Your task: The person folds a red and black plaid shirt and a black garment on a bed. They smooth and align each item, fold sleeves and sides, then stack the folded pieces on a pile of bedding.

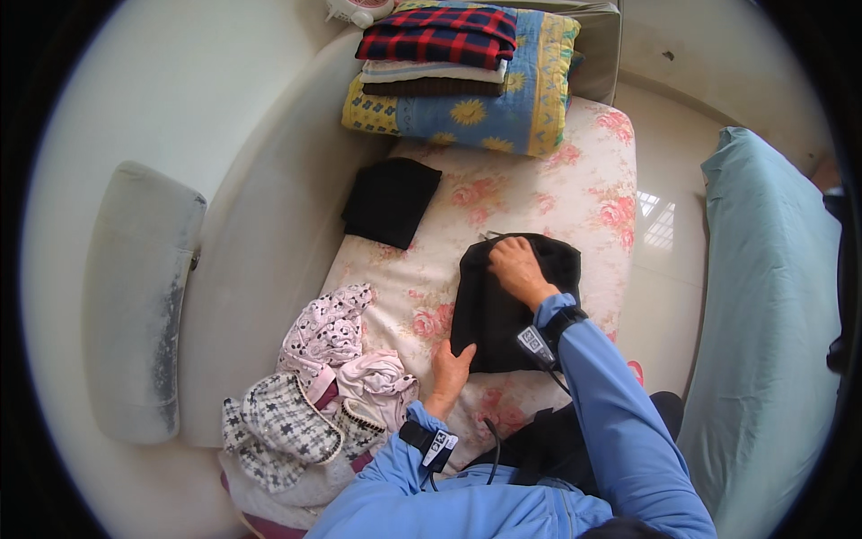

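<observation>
A folded black garment (489, 314) lies on the flowered bed sheet in front of me, with a small light grey piece showing at its top edge. My right hand (519, 268) is on its upper part, fingers curled down and closed on the cloth. At the garment's lower left edge rests my left hand (449, 373), thumb on the black fabric and apart from the fingers. Both wrists carry black straps with small grey devices. Farther up the bed is another folded black garment (391, 202), touched by neither hand.
A rumpled heap of pink and patterned clothes (328, 350) lies left of my left hand. At the far end, a folded yellow-blue quilt (467, 117) bears a red plaid stack (437, 38). A pale blue covered piece (763, 314) stands to the right, across a tiled floor strip.
</observation>
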Demonstrator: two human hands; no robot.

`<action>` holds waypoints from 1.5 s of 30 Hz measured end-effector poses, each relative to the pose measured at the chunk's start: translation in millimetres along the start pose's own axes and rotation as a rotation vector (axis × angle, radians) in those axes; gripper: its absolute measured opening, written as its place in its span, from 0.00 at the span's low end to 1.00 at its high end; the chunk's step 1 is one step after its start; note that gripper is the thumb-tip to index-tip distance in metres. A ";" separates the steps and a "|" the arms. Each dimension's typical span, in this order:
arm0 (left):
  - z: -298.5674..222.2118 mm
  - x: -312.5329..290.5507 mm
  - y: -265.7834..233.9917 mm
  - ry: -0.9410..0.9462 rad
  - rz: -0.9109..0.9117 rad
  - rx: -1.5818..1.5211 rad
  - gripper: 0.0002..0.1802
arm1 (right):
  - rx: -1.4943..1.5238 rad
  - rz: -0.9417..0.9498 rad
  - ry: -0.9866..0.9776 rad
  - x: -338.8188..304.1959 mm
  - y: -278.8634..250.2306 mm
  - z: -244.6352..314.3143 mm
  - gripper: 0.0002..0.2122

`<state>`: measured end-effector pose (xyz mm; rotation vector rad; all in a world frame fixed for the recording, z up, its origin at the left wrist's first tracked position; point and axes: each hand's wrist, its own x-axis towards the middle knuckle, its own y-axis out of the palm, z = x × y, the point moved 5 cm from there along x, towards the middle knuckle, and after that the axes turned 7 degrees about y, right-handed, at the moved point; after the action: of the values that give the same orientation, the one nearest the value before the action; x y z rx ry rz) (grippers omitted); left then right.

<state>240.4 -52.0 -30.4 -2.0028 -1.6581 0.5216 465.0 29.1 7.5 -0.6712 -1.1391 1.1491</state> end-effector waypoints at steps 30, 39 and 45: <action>-40.6 83.9 -14.3 -0.299 0.438 -1.459 0.14 | 0.772 -0.214 1.007 -164.2 -96.4 -19.3 0.21; -47.8 83.3 -21.4 0.507 -0.185 0.348 0.26 | 1.052 0.128 1.170 -250.2 -61.8 7.7 0.08; -60.6 -38.1 28.2 1.010 0.028 0.367 0.26 | 0.416 -0.108 0.559 -244.4 -103.5 4.0 0.17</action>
<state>290.3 -101.0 1.6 -1.5757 -0.8295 -0.1817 499.3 -234.0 16.0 -0.5467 -0.4390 0.9781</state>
